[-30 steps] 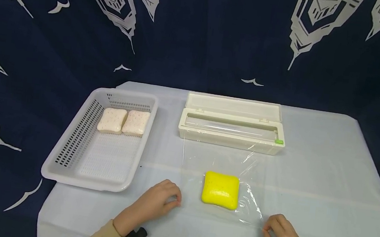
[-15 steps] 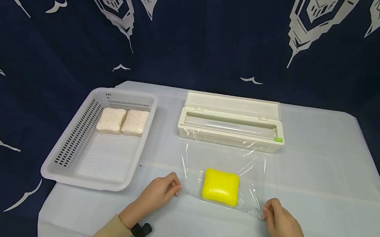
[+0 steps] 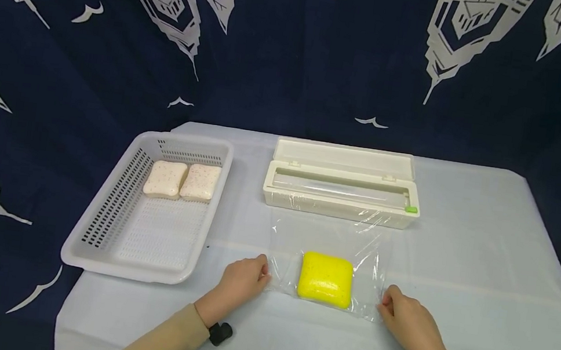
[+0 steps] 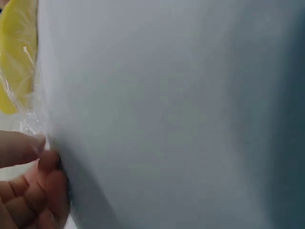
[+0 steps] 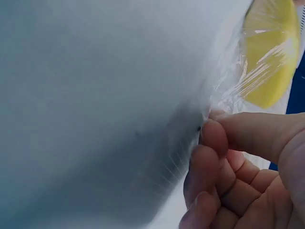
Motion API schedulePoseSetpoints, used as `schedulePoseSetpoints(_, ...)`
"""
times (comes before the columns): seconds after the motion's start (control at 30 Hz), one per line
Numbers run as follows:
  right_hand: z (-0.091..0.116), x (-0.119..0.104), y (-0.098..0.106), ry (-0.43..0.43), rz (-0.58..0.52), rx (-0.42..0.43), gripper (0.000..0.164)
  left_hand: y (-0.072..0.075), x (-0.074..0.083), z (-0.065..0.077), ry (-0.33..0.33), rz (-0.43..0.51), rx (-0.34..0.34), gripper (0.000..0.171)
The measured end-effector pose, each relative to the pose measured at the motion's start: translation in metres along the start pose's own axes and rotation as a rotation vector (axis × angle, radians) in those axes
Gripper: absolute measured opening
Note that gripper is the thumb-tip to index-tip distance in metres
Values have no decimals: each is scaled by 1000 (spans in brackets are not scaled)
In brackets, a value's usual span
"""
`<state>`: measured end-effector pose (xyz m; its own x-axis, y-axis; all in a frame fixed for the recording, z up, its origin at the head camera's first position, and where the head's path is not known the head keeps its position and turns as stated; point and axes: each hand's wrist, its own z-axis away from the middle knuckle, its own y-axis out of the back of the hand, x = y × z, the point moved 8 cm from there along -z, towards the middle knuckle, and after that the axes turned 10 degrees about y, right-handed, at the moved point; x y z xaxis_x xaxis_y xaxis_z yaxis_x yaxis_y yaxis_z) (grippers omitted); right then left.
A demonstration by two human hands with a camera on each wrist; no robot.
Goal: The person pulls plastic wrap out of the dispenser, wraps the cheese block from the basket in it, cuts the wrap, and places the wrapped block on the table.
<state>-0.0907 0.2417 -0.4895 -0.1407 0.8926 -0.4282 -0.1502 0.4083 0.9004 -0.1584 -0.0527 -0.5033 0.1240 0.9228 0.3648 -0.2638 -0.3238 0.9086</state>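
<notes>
A yellow, soap-like block (image 3: 325,280) with rounded corners lies on the table. A sheet of cling film (image 3: 325,236) stretches toward me from the cutter box and overlaps the block, with creases across it in the right wrist view. My left hand (image 3: 245,278) pinches the film's near left corner between thumb and forefinger. Opposite it, my right hand (image 3: 412,322) pinches the near right corner, the thumb (image 5: 257,131) and bent fingers meeting at the gathered film edge. The cream cling film box (image 3: 334,209) stands behind, lid raised, with the clear roll inside.
At the left stands a white perforated basket (image 3: 129,272) holding two pale speckled soap-like bars (image 3: 182,180). A green slider (image 3: 411,209) sits at the box's right end. White cloth covers the table (image 3: 486,253), and a dark blue patterned curtain (image 3: 292,83) hangs behind.
My left hand has shifted slightly forward, its fingers now closed together on the film. The right hand lifted a little and moved left. The film's right edge drew inward; block and box stayed put.
</notes>
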Motion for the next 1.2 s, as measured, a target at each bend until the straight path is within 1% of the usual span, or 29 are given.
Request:
schedulePoseSetpoints(0.07, -3, 3, -3, -27, -20, -37, 17, -1, -1, -1, 32, -24, -1, 20)
schedulePoseSetpoints(0.13, -3, 6, -4, -56, -39, -52, 20, 0, -3, -3, 60, -23, -4, 23)
schedulePoseSetpoints(0.2, -2, 10, -2, -82, -64, -47, 21, 1, -5, -4, 83, 6, -14, 24)
schedulePoseSetpoints(0.3, 3, 15, 5, -115, -93, -12, 19, 7, -8, -3, 100, 69, -20, 19)
schedulePoseSetpoints(0.4, 10, 11, 17, -127, -87, 75, 14, 20, -2, 2, 70, 132, 27, 10)
schedulePoseSetpoints(0.47, 17, 1, 24, -111, -69, 155, 11, 29, 7, 8, 23, 165, 62, 8)
schedulePoseSetpoints(0.5, 19, -7, 25, -94, -60, 200, 10, 32, 14, 12, -6, 182, 68, 7)
schedulePoseSetpoints(0.53, 22, -16, 25, -76, -53, 227, 9, 32, 21, 16, -35, 195, 65, 6)
schedulePoseSetpoints(0.6, 26, -33, 20, -45, -53, 252, 10, 26, 37, 25, -79, 222, 22, 6)
schedulePoseSetpoints(0.67, 26, -47, 9, -29, -62, 240, 14, 15, 51, 34, -103, 240, -27, 9)
schedulePoseSetpoints(0.73, 25, -55, -1, -44, -80, 202, 19, 3, 61, 40, -103, 249, -57, 16)
schedulePoseSetpoints(0.8, 23, -59, -9, -71, -88, 185, 24, -7, 67, 43, -92, 262, -68, 22)
schedulePoseSetpoints(0.9, 19, -61, -17, -104, -103, 180, 29, -14, 70, 43, -72, 297, -80, 28)
schedulePoseSetpoints(1.0, 17, -61, -22, -120, -122, 173, 30, -16, 72, 41, -62, 345, -110, 29)
schedulePoseSetpoints(1.1, 15, -60, -20, -139, -135, 170, 29, -14, 71, 39, -51, 393, -119, 28)
schedulePoseSetpoints(1.2, 11, -58, -12, -163, -152, 187, 25, -8, 69, 36, -36, 440, -93, 26)
